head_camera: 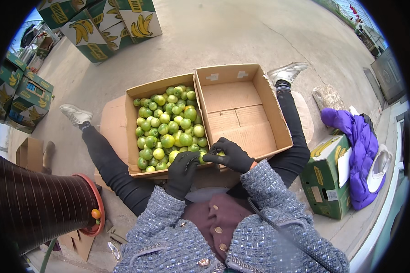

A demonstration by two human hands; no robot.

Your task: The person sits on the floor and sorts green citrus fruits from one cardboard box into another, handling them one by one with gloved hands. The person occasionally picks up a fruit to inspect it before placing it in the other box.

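A cardboard box full of green tomatoes lies between my spread legs. Against its right side stands a second cardboard box, its bare bottom showing. Both my hands wear black gloves. My left hand is bent over the near right corner of the tomato box, its fingertips partly hidden. Across the near end of the shared walls reaches my right hand, fingers curled around a small green tomato. Another green tomato shows between the fingertips of both hands; which hand touches it is unclear.
Printed banana cartons are stacked at the far left. A green carton stands at right, beside a purple jacket and a white shoe. Left of me is a large brown pot, with an orange tomato on its reddish saucer.
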